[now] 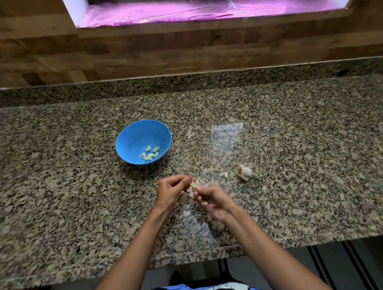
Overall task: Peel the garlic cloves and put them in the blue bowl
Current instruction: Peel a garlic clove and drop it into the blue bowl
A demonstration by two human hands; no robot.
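- Furthest left we see the blue bowl [143,141] standing on the speckled granite bench [295,131], well back from the near edge and left of both hands.
- Inside it, low on the right of the bowl's floor, lies a small heap of peeled cloves [149,153], pale green-white and touching one another.
- Nearer us, right of the bowl, the left hand [170,192] has its fingers curled in, thumb and fingertips pinching a garlic clove [193,186] with papery skin hanging off it.
- The clove sits between the two hands, held above the bench and not in the bowl.
- The right hand [212,202] meets it from the other side, fingers bent and its fingertips nipping the same clove or its skin; we cannot tell which.
- Further right a single loose clove [226,174] lies on the bench, just beside the rest of the garlic bulb [246,172], which lies on its side with its dry stalk pointing right.
- Behind the bench runs a wooden wall [124,51], and above it a ledge covered with a pink sheet [201,10].
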